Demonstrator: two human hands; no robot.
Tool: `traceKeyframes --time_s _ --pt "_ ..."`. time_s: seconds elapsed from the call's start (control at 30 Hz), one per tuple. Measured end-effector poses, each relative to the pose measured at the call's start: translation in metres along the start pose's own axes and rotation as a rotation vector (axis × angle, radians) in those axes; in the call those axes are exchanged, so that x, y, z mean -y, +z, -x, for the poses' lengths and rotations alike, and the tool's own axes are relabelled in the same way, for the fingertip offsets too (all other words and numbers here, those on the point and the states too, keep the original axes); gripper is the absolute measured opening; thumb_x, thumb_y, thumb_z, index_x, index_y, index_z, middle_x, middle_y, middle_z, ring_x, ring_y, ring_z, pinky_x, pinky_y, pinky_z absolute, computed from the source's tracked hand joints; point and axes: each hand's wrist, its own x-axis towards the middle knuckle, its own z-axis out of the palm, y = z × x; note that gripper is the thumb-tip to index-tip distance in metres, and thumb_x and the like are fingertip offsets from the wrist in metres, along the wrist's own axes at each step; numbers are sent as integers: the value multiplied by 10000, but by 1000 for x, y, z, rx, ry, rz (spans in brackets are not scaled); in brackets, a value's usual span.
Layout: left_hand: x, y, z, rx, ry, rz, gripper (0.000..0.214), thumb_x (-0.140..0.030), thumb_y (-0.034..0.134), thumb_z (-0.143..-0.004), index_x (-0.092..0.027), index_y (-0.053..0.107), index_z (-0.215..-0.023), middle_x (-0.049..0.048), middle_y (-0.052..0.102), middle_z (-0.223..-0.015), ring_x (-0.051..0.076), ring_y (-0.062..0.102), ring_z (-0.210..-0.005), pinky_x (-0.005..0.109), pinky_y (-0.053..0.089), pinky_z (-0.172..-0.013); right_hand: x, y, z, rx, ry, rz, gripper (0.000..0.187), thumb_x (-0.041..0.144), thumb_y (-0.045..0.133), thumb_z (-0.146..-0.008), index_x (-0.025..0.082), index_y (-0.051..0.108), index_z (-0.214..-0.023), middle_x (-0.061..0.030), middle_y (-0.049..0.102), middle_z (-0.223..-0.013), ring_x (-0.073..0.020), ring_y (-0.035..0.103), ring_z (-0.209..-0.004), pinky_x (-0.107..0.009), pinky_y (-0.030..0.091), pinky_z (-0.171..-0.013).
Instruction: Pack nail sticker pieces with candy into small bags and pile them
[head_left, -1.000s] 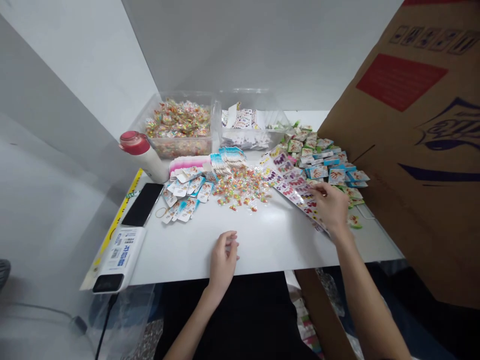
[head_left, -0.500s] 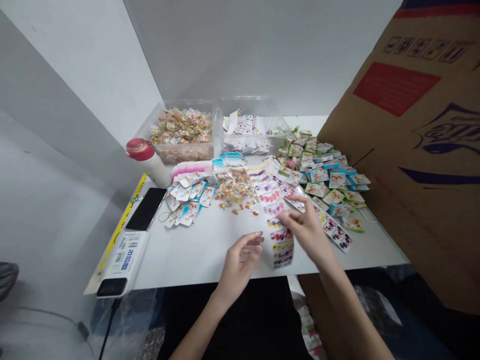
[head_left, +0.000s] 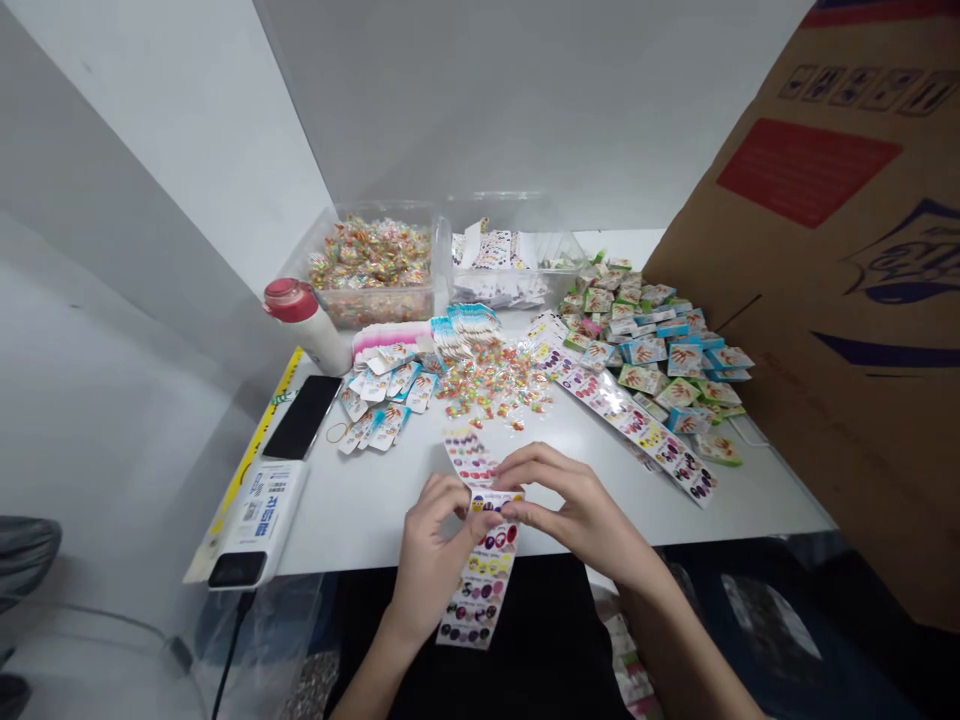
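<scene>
A long strip of sticker sheets [head_left: 480, 560] printed with coloured dots lies over the white table's [head_left: 360, 500] front edge and hangs toward my lap. My left hand [head_left: 431, 560] pinches the strip from the left, fingers closed on it. My right hand [head_left: 574, 505] grips the same strip from the right, thumb and fingers meeting near its middle. A row of more sticker sheets [head_left: 637, 425] lies spread on the table to the right. A heap of small colourful packets [head_left: 491, 385] sits just beyond my hands.
Two clear tubs stand at the back, one with packets [head_left: 371, 265], one with sheets [head_left: 510, 265]. Small cards [head_left: 382, 385] lie left, boxed cards [head_left: 660, 345] right. A red-capped bottle [head_left: 307, 320], phone [head_left: 304, 415] and white device [head_left: 251, 520] line the left edge. A cardboard box [head_left: 840, 300] walls the right.
My right hand drew a strip of sticker sheets from the right-hand row to the front edge. My left hand rose from the table and closed on that strip too.
</scene>
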Motion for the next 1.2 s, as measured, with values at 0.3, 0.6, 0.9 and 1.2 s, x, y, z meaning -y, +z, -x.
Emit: traceKeyframes --time_s 0.3,0.6,0.9,1.2 --pt "-5 -4 -4 32 -156 102 183 -338 616 -876 -205 740 -896 36 741 -871 198 675 -811 267 518 -758 -5 14 -10 -65 229 -263 213 325 709 -813 216 695 -995 -28 675 -833 -158 614 -761 -278 499 -709" --pt "6 2 -6 34 -369 522 477 -560 493 -898 -153 703 -1031 99 746 -929 211 693 -839 283 534 -753 -16 25 -5 -197 229 -427 88 264 687 -819 233 754 -867 -9 584 -735 -136 582 -671 -268 485 -612" --pt "2 -2 -12 79 -554 657 382 -262 767 -747 -172 685 -1109 75 740 -940 186 690 -856 257 523 -769 -24 10 2 -24 -113 -102 351 140 505 -913 316 696 -1150 -53 625 -931 -172 600 -821 -318 498 -715" --pt "9 5 -11 47 -450 602 184 -270 699 -813 -175 614 -944 27 732 -802 157 698 -756 226 519 -696 -46 21 15 29 -227 240 609 144 586 -883 396 419 -1412 -82 496 -1333 -226 525 -1105 -402 492 -908"
